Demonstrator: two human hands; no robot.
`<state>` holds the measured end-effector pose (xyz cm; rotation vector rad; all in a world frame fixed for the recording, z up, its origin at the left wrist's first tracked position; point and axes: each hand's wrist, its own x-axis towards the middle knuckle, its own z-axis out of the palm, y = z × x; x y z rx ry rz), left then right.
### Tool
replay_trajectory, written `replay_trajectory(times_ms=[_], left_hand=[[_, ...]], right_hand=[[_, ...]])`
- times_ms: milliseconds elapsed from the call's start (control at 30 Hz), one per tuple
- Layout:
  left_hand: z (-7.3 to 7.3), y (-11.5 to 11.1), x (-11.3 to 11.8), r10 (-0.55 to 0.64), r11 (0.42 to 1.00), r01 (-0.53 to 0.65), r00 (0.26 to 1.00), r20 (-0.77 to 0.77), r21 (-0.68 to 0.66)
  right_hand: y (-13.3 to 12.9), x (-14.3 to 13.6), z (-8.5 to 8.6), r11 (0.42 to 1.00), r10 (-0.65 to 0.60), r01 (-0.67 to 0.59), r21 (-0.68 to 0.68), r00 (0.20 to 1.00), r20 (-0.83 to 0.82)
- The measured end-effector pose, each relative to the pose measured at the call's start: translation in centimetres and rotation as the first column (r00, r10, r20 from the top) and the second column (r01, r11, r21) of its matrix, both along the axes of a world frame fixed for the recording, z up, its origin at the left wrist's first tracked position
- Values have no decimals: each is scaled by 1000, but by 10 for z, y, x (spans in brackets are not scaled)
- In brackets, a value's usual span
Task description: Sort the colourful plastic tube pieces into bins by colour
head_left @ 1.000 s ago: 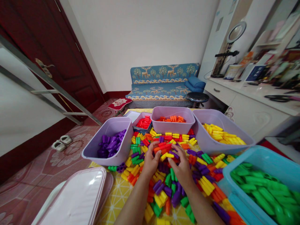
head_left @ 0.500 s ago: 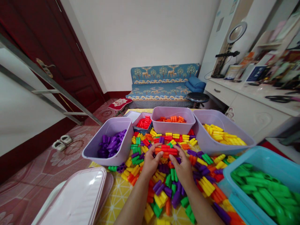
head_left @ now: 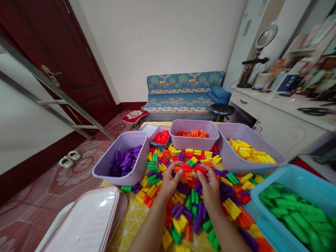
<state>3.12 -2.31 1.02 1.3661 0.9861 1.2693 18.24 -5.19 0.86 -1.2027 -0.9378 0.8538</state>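
Note:
Over a heap of coloured plastic pieces, my left hand [head_left: 169, 180] pinches a small bundle of orange and red pieces [head_left: 183, 168] between thumb and fingers. Just to its right, my right hand [head_left: 209, 182] grips red pieces [head_left: 200, 169]. A gap shows between the two held groups. Yellow, green, purple, orange and red pieces, many joined in clusters, lie below and around both hands on a yellow patterned cloth [head_left: 130, 217].
Bins ring the heap: purple pieces in a lilac bin [head_left: 100, 168] at left, red in a small box [head_left: 159, 147], orange in a lilac bin [head_left: 193, 143], yellow in another [head_left: 223, 154], green in a teal bin [head_left: 270, 227]. White lids [head_left: 84, 220] lie at front left.
The red and orange pieces held together between both hands are now in two separate groups. My right hand has shifted slightly right with the red ones.

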Motion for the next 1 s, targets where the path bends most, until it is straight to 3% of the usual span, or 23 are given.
replay_trajectory(times_ms=[300, 500, 733, 1000], left_hand=[[8, -5, 2, -92, 993, 95, 995, -45, 64], [4, -2, 3, -67, 998, 67, 998, -23, 19], [6, 0, -4, -3, 999, 7, 996, -85, 47], [11, -4, -1, 2, 997, 8, 991, -130, 75]], right_hand=[[3, 1, 6, 983, 182, -175, -53, 968, 170], [1, 0, 4, 988, 140, -131, -84, 984, 106], [6, 5, -9, 998, 33, -38, -50, 995, -92], [5, 3, -6, 981, 190, -185, -62, 978, 87]])
